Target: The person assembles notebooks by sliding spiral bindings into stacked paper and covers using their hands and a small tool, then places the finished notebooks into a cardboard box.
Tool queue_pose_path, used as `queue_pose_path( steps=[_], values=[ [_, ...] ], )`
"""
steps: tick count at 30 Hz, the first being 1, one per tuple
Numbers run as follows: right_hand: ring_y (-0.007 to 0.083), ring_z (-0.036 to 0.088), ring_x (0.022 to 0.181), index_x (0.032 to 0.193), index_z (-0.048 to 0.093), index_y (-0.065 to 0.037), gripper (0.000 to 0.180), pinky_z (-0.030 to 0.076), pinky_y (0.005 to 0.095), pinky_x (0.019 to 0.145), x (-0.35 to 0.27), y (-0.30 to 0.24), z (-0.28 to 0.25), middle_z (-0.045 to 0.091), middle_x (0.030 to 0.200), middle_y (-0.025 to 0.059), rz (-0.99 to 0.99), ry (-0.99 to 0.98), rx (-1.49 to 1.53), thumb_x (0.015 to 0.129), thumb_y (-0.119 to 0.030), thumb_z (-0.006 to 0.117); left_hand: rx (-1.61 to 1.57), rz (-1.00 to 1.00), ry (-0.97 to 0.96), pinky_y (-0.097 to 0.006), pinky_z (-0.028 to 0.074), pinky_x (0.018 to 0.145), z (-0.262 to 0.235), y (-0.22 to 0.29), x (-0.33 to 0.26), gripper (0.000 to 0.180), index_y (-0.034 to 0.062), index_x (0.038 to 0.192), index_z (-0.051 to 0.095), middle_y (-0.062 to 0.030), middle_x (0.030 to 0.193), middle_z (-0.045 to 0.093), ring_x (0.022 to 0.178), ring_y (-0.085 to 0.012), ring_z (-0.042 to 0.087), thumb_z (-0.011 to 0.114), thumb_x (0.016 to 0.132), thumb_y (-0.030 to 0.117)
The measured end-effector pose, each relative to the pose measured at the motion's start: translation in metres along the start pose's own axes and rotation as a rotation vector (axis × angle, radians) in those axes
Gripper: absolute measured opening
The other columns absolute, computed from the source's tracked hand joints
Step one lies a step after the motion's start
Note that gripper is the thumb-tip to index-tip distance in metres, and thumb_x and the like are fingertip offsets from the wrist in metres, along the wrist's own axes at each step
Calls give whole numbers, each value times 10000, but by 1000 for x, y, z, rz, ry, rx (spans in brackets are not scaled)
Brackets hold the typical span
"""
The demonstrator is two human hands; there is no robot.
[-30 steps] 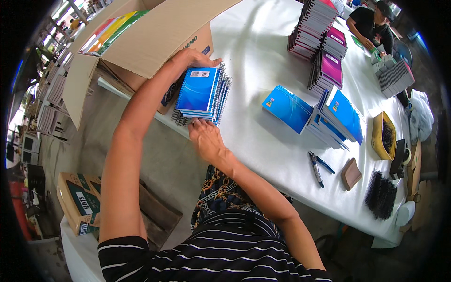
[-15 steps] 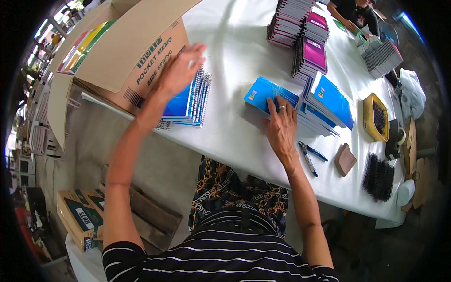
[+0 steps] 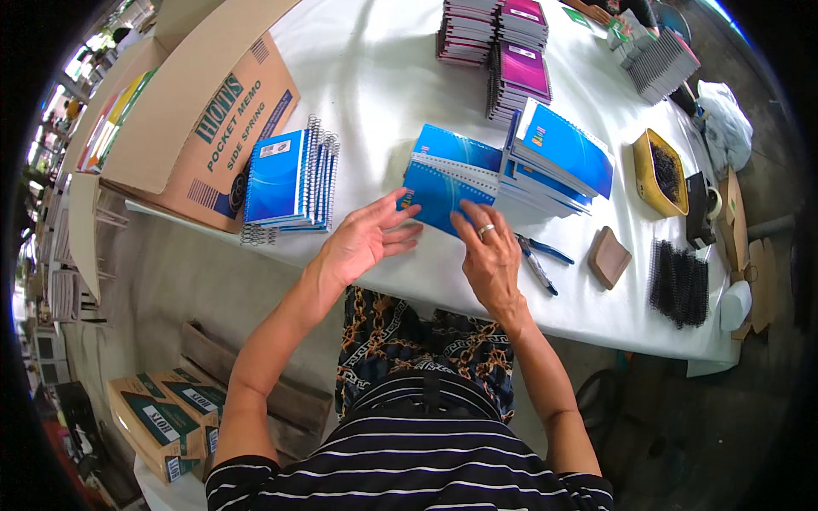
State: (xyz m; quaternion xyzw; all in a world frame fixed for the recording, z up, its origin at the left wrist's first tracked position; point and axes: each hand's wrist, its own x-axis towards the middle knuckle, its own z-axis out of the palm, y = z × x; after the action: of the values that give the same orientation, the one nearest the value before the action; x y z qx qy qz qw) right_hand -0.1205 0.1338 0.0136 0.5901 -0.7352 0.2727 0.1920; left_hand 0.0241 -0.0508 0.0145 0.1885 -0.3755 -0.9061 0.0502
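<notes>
Blue notebook (image 3: 447, 183) lay flat on the white counter (image 3: 375, 77) just ahead of both hands, long axis running left-right, right hand (image 3: 492, 255) touching its near edge with fingers spread, left hand (image 3: 366, 238) open too, fingertips at its left corner.

left hand (image 3: 365, 241), right hand (image 3: 492, 255), touching blue notebook (image 3: 445, 180)

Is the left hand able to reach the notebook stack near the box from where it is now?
Probably yes. The left hand is open and holds nothing, and only bare white table lies between it and the notebook stack.
</notes>
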Motion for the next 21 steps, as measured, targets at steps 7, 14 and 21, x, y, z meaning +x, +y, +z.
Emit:
queue_pose_path(
  steps=[7, 14, 21],
  values=[
    [346, 477, 1215, 1393, 444, -52, 666, 388, 486, 999, 47, 18, 16, 555, 1240, 167, 124, -39, -98, 780, -44, 705, 565, 403, 232, -382, 354, 1122, 5, -6, 12, 726, 43, 1513, 307, -177, 1509, 399, 1388, -254, 389, 686, 895, 72],
    [287, 584, 916, 1000, 627, -58, 269, 446, 414, 807, 46, 11, -18, 580, 935, 110, 36, -201, 107, 738, -18, 677, 1142, 730, 316, -381, 287, 1160, 31, -5, 7, 915, 53, 1530, 263, -182, 1556, 326, 1439, -249, 287, 778, 773, 33],
    [128, 624, 899, 1055, 682, -51, 374, 498, 285, 767, -21, 26, -47, 663, 968, 37, 587, -131, 980, 708, 7, 809, 814, 367, -162, -327, 365, 1115, 21, -45, 12, 762, 75, 1510, 340, -113, 1416, 534, 1303, -185, 492, 594, 834, -169]
  ],
)
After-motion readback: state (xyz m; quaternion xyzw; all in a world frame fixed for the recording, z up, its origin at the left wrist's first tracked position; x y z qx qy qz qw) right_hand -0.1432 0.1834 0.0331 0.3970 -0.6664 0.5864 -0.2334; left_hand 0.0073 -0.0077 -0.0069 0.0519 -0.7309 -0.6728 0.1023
